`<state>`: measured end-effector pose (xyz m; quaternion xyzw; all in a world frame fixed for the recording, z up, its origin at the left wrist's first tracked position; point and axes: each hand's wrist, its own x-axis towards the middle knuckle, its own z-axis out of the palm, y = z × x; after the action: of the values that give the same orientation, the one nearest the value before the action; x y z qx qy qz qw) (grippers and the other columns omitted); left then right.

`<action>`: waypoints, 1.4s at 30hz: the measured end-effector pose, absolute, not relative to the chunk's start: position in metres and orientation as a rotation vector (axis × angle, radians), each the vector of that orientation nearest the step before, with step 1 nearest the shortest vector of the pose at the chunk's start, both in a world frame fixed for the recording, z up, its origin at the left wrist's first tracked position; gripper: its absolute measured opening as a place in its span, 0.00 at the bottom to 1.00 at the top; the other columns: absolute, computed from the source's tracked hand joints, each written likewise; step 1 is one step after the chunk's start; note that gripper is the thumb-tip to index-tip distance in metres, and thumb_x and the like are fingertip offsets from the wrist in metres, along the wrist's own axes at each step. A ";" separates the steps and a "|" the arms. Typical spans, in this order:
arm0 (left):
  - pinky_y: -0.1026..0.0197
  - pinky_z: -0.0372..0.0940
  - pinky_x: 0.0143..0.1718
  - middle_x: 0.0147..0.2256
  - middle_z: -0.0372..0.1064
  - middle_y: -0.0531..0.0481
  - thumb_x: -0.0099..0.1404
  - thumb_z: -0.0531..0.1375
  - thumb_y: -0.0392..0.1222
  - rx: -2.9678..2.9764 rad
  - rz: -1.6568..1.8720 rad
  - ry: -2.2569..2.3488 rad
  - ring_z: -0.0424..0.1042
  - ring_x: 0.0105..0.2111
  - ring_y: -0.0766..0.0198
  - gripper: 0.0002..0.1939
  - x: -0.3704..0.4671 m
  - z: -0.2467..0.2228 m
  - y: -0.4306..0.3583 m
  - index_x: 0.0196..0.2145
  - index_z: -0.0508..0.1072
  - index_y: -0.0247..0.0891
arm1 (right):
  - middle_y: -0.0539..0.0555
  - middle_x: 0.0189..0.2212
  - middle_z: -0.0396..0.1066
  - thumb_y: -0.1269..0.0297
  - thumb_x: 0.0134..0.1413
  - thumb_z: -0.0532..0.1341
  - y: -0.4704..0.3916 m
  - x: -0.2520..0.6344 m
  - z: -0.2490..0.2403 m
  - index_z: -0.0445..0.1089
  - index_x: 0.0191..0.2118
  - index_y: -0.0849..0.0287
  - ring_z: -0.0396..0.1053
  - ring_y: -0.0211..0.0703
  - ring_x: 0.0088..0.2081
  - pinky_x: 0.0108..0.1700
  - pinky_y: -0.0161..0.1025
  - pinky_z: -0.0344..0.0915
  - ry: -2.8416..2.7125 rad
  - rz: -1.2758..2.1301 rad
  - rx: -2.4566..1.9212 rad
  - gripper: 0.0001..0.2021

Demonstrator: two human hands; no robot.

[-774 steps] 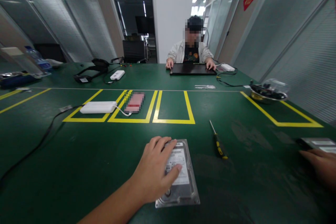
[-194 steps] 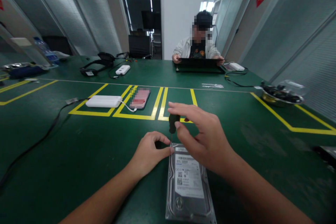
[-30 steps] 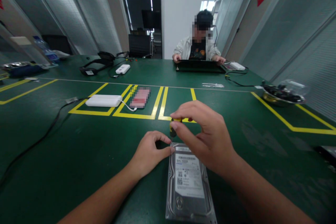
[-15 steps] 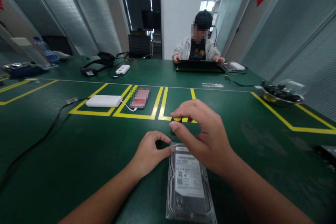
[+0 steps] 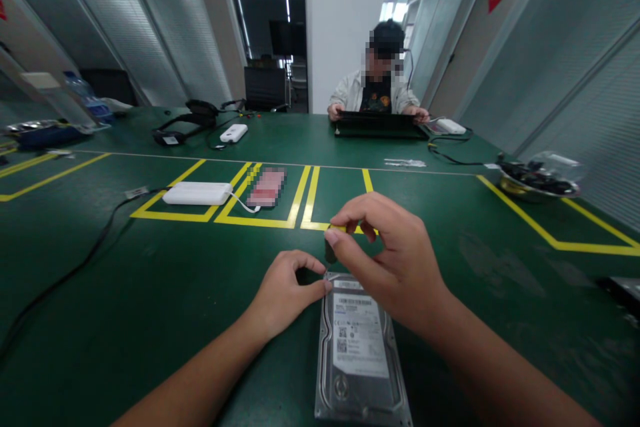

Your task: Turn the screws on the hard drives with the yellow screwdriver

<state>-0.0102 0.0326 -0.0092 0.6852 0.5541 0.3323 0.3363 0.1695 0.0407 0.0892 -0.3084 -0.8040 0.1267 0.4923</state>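
A silver hard drive with a white label lies flat on the green table, its long side running away from me. My right hand pinches a small screwdriver, with a yellow-topped dark handle, between thumb and forefinger. It stands nearly upright, its shaft coming down at the drive's far left corner; the tip is too small to make out. My left hand closes thumb and forefinger on that same corner, close by the screwdriver's shaft. The right hand partly covers the drive's far right corner.
Beyond my hands lie a white power bank and a cabled phone among yellow tape outlines. A bowl of dark parts stands at right. Across the table a person holds a dark flat panel. A black cable runs left.
The fingers of my right hand have shifted slightly on the screwdriver's handle, rolling it a little. My left hand and the hard drive stay practically where they were.
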 end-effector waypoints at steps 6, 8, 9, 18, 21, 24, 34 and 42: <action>0.52 0.64 0.47 0.39 0.77 0.48 0.56 0.67 0.44 1.778 0.833 1.446 0.72 0.45 0.49 0.10 -0.011 -0.010 0.034 0.36 0.78 0.39 | 0.48 0.28 0.66 0.65 0.55 0.67 0.041 0.169 0.088 0.69 0.32 0.61 0.63 0.34 0.31 0.34 0.34 0.60 -1.934 0.274 -0.784 0.07; 0.52 0.63 0.47 0.39 0.77 0.48 0.56 0.67 0.44 1.800 0.833 1.455 0.72 0.44 0.50 0.09 -0.011 -0.010 0.034 0.34 0.78 0.39 | 0.49 0.32 0.69 0.69 0.57 0.64 0.041 0.170 0.088 0.71 0.36 0.61 0.66 0.35 0.35 0.37 0.35 0.63 -1.958 0.274 -0.759 0.02; 0.52 0.63 0.47 0.38 0.77 0.49 0.56 0.67 0.44 1.808 0.835 1.459 0.72 0.44 0.50 0.09 -0.011 -0.010 0.034 0.34 0.78 0.39 | 0.50 0.34 0.71 0.72 0.58 0.61 0.041 0.170 0.088 0.72 0.38 0.62 0.68 0.35 0.37 0.40 0.35 0.64 -1.971 0.279 -0.741 0.03; 0.53 0.61 0.46 0.37 0.76 0.50 0.56 0.68 0.43 1.812 0.839 1.464 0.71 0.43 0.52 0.08 -0.011 -0.010 0.033 0.33 0.77 0.40 | 0.53 0.36 0.72 0.72 0.58 0.61 0.043 0.169 0.087 0.75 0.40 0.65 0.69 0.36 0.40 0.43 0.35 0.65 -1.961 0.252 -0.731 0.06; 0.53 0.61 0.46 0.37 0.76 0.51 0.55 0.68 0.43 1.810 0.841 1.469 0.71 0.43 0.52 0.08 -0.011 -0.010 0.034 0.33 0.77 0.40 | 0.53 0.40 0.74 0.75 0.58 0.59 0.043 0.169 0.086 0.74 0.43 0.65 0.70 0.37 0.44 0.49 0.36 0.65 -1.972 0.266 -0.704 0.09; 0.54 0.61 0.45 0.37 0.76 0.51 0.56 0.68 0.44 1.800 0.850 1.461 0.71 0.43 0.52 0.08 -0.011 -0.011 0.034 0.34 0.77 0.40 | 0.54 0.37 0.73 0.71 0.57 0.63 0.043 0.168 0.085 0.74 0.39 0.65 0.69 0.37 0.42 0.45 0.35 0.66 -1.947 0.256 -0.722 0.05; 0.54 0.62 0.44 0.37 0.76 0.51 0.56 0.67 0.44 1.796 0.850 1.452 0.72 0.42 0.53 0.08 -0.011 -0.011 0.033 0.34 0.77 0.40 | 0.56 0.41 0.72 0.69 0.55 0.66 0.044 0.169 0.084 0.75 0.41 0.64 0.69 0.39 0.45 0.47 0.36 0.66 -1.930 0.260 -0.722 0.08; 0.54 0.61 0.44 0.37 0.76 0.50 0.56 0.67 0.44 1.812 0.839 1.470 0.71 0.42 0.52 0.08 -0.010 -0.010 0.033 0.33 0.77 0.40 | 0.53 0.40 0.73 0.76 0.56 0.60 0.045 0.169 0.084 0.72 0.43 0.64 0.69 0.37 0.43 0.47 0.37 0.65 -1.963 0.245 -0.680 0.09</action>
<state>-0.0100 0.0331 -0.0098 0.6910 0.5607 0.3199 0.3253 0.1686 0.0451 0.0838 -0.2812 -0.8121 0.1015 0.5010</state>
